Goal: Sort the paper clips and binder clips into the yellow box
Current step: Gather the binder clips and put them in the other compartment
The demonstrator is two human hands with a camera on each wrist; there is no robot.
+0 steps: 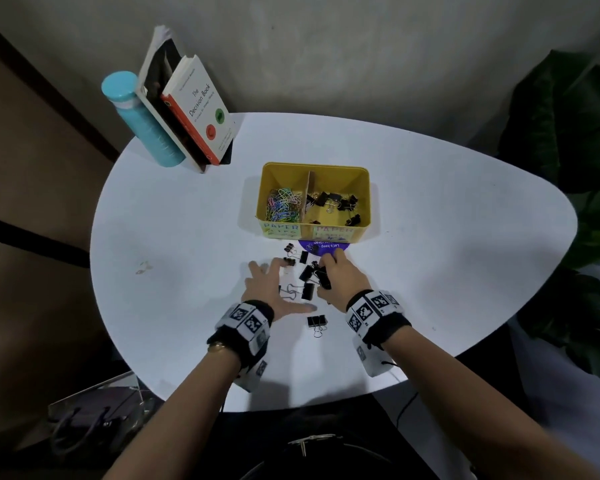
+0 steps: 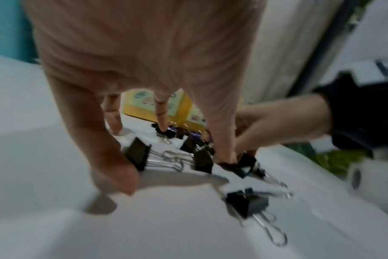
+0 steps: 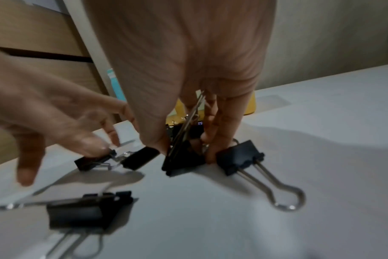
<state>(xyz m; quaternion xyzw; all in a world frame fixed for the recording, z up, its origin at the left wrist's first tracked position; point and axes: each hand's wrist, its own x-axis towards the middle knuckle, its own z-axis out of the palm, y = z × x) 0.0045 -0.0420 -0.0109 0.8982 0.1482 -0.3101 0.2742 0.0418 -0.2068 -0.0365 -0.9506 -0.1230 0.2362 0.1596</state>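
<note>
The yellow box [image 1: 361, 174] stands mid-table with a divider: coloured paper clips [image 1: 283, 206] lie in its left half, black binder clips [image 1: 336, 200] in its right. Several black binder clips [image 1: 308, 291] lie loose on the white table in front of it. My right hand [image 1: 326, 276] pinches one binder clip [image 3: 182, 162] between thumb and fingers, its base still on the table. Another clip [image 3: 238, 157] lies against those fingers. My left hand [image 1: 274, 271] is spread over the clips, fingers straight, one fingertip touching a small clip [image 2: 165, 134].
A purple round sticker [image 1: 323, 245] shows under the box's front edge. Leaning books [image 1: 194, 109] and a teal bottle [image 1: 142, 123] stand at the table's far left. A plant [image 1: 575, 168] is off the right edge. One clip [image 1: 316, 322] lies nearest me.
</note>
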